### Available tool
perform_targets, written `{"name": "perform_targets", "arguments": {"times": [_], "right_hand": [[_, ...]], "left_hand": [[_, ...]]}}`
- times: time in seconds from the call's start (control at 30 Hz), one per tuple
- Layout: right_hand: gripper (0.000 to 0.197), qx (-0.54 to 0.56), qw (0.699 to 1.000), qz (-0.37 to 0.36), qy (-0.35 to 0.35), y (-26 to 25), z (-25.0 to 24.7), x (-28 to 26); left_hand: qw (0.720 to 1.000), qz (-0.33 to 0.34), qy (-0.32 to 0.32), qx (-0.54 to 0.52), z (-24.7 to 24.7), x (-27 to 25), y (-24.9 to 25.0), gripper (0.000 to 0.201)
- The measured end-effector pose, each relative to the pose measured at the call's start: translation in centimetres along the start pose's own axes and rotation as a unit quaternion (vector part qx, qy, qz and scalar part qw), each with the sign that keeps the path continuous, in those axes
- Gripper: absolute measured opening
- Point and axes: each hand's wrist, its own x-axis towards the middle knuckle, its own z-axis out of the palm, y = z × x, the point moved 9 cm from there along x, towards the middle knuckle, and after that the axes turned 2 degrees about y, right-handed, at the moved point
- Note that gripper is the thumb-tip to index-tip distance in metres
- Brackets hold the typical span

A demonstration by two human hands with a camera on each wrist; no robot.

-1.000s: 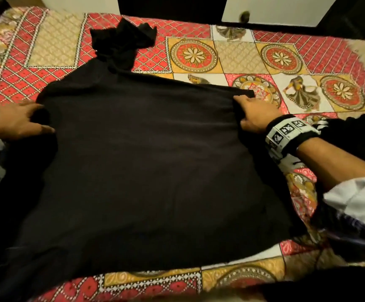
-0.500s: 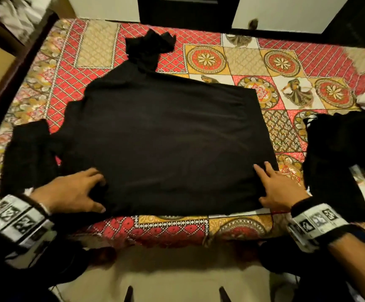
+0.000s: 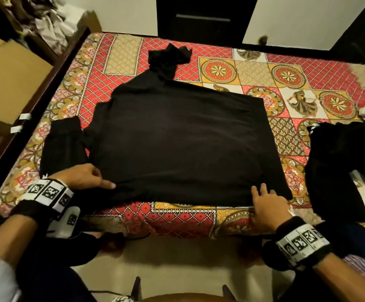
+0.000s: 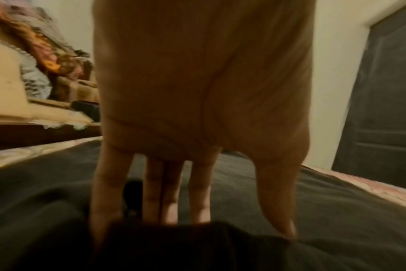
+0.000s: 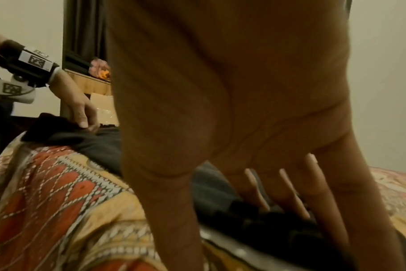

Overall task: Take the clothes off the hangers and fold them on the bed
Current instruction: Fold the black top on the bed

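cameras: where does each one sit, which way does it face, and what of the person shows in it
Head: worn on the head, looks forward and down over the bed at the spread black garment; both hands, left hand and right hand, show with banded wrists.
Left wrist: sits on the left wrist, looks along the palm to fingers reaching down to the garment.
Right wrist: sits on the right wrist, looks along its palm across the bed's near edge; the left hand shows too.
Shared: all three show the black garment; head and right wrist both show the left hand at its near left corner.
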Motion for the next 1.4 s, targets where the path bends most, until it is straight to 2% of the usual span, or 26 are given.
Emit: {"name": "perform_targets", "arguments": {"times": [0.07, 0.17, 0.27, 0.33, 0.4, 0.5, 0.53, 0.6, 0.67, 0.73, 0.77, 0.9, 1.0, 1.13, 1.23, 1.37, 1.4], "right_hand": [[0.071, 0.03, 1.0, -0.002, 0.009, 0.0, -1.3, -0.4], [0.054, 0.105, 0.994, -0.009, 0.042, 0.1, -4.3, -0.7], [0.055, 0.143, 0.985, -0.037, 0.093, -0.9, -6.4, -0.3], [0.06, 0.116, 0.987, -0.077, 0.082, -2.2, -6.3, 0.1], [0.06, 0.099, 0.989, -0.094, 0.06, -2.2, -6.0, 0.7], [0.039, 0.111, 0.988, -0.086, 0.057, -0.5, -8.0, 3.1], [0.033, 0.113, 0.988, -0.071, 0.074, 0.6, -9.3, 4.3], [0.027, 0.12, 0.984, -0.044, 0.125, 2.7, -12.1, 7.4], [0.027, 0.156, 0.974, -0.044, 0.16, 4.2, -15.0, 11.0], [0.032, 0.198, 0.963, -0.047, 0.175, 5.6, -17.3, 15.0], [0.035, 0.209, 0.96, -0.044, 0.183, 6.5, -18.5, 17.3], [0.048, 0.206, 0.951, -0.013, 0.232, 9.6, -21.9, 25.0], [0.049, 0.187, 0.95, -0.019, 0.247, 10.5, -23.0, 29.3], [0.057, 0.181, 0.955, -0.032, 0.231, 10.6, -22.5, 32.8], [0.06, 0.207, 0.949, -0.03, 0.235, 10.8, -22.6, 33.9], [0.038, 0.241, 0.933, -0.021, 0.267, 11.5, -23.5, 33.0], [0.035, 0.253, 0.924, -0.016, 0.287, 12.0, -23.8, 32.1]], "left_hand": [[0.994, -0.008, 0.083, -0.077, -0.5, 0.1, -0.8, 0.052], [0.99, -0.01, 0.131, -0.053, -0.5, 0.2, -1.4, 0.045], [0.993, -0.028, 0.099, 0.061, -0.4, 0.8, -1.2, 0.039], [0.988, -0.037, 0.071, 0.129, -0.3, 1.4, -1.0, 0.041], [0.988, -0.038, 0.026, 0.148, -0.4, 2.3, -1.0, 0.041], [0.992, -0.031, -0.018, 0.124, -2.9, 3.9, -0.2, 0.039], [0.991, -0.021, 0.0, 0.129, -4.5, 4.4, 0.7, 0.039], [0.985, 0.008, 0.085, 0.151, -8.8, 6.1, 2.8, 0.032], [0.978, 0.067, 0.16, 0.119, -12.5, 8.4, 5.4, 0.025], [0.973, 0.113, 0.191, 0.069, -14.6, 11.2, 7.9, 0.031], [0.973, 0.115, 0.196, 0.034, -15.4, 13.0, 8.8, 0.036], [0.969, 0.078, 0.209, -0.103, -17.7, 19.5, 10.5, 0.053], [0.956, 0.058, 0.244, -0.154, -19.0, 23.9, 10.7, 0.048], [0.925, -0.008, 0.291, -0.245, -19.0, 27.5, 9.2, 0.033], [0.903, -0.023, 0.316, -0.29, -19.3, 28.5, 8.2, 0.026], [0.894, -0.051, 0.305, -0.325, -19.7, 28.4, 7.9, 0.009], [0.893, -0.055, 0.303, -0.329, -20.0, 28.3, 7.8, 0.013]]}}
